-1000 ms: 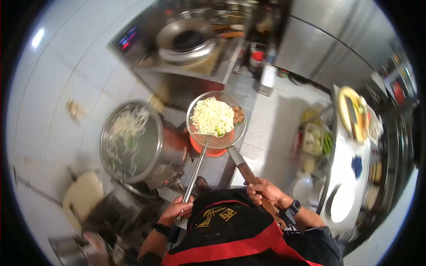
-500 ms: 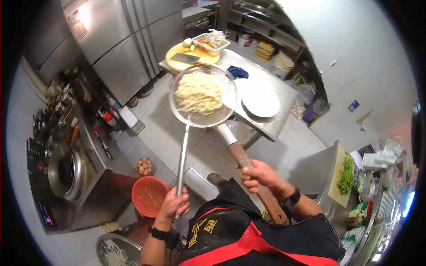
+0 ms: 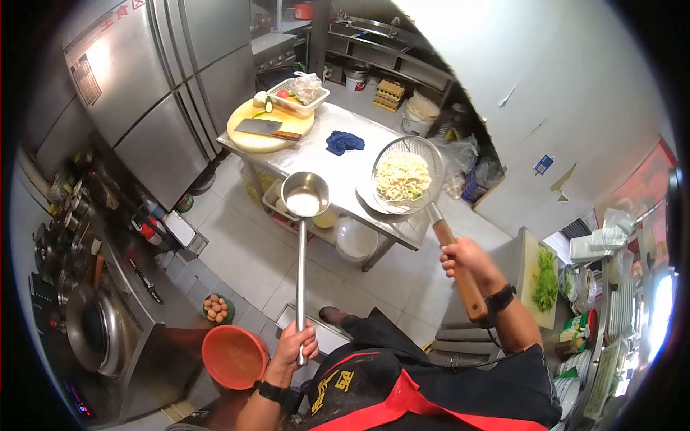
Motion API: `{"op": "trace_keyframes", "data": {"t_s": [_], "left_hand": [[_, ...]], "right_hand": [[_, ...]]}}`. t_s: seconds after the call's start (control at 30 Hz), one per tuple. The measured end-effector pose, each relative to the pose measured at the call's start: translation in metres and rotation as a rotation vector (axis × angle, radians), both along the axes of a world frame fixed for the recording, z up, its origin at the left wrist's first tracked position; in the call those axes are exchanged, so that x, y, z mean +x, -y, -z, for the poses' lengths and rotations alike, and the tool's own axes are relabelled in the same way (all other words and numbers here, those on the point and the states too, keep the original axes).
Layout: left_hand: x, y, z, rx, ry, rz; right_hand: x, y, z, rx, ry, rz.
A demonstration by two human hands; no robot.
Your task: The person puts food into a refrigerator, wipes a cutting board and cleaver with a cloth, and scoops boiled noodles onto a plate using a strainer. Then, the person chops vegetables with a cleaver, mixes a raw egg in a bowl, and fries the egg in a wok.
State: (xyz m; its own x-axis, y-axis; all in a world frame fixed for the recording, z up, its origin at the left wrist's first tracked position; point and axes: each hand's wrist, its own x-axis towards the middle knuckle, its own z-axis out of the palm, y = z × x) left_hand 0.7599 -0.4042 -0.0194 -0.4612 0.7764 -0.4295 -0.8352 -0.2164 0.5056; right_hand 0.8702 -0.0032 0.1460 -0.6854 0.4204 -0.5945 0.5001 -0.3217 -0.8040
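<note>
My left hand [image 3: 297, 342] is closed around the long metal handle of a ladle [image 3: 306, 192], whose deep round bowl faces up just in front of the table. My right hand [image 3: 466, 260] grips the wooden handle of a mesh strainer [image 3: 437, 167]. Pale noodle-like food [image 3: 404, 177] with a bit of green sits in the strainer. Below the strainer, a white plate [image 3: 368, 194] on the metal table is mostly covered by it.
On the table [image 3: 345, 113] are a round cutting board [image 3: 241, 141], a cleaver [image 3: 260, 127], a blue cloth [image 3: 345, 142] and a basket [image 3: 313, 105] of vegetables. An orange bucket [image 3: 234, 356] and a bowl of eggs [image 3: 217, 307] stand lower left. A wok [image 3: 85, 330] is at left.
The strainer with its food has moved right, over the plate. The ladle, earlier held with its bowl hidden at the strainer, is now apart from it on the left. The camera view has shifted.
</note>
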Motion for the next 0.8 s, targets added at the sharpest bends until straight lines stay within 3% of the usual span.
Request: {"op": "trace_keyframes", "data": {"t_s": [0.2,0.8], "left_hand": [[0.023,0.029,0.010,-0.082,0.047,-0.052],[0.091,0.079,0.033,-0.081,0.125,-0.254]], "right_hand": [[-0.011,-0.026,0.010,0.070,-0.018,0.174],[-0.015,-0.017,0.008,0.315,-0.093,0.201]]}}
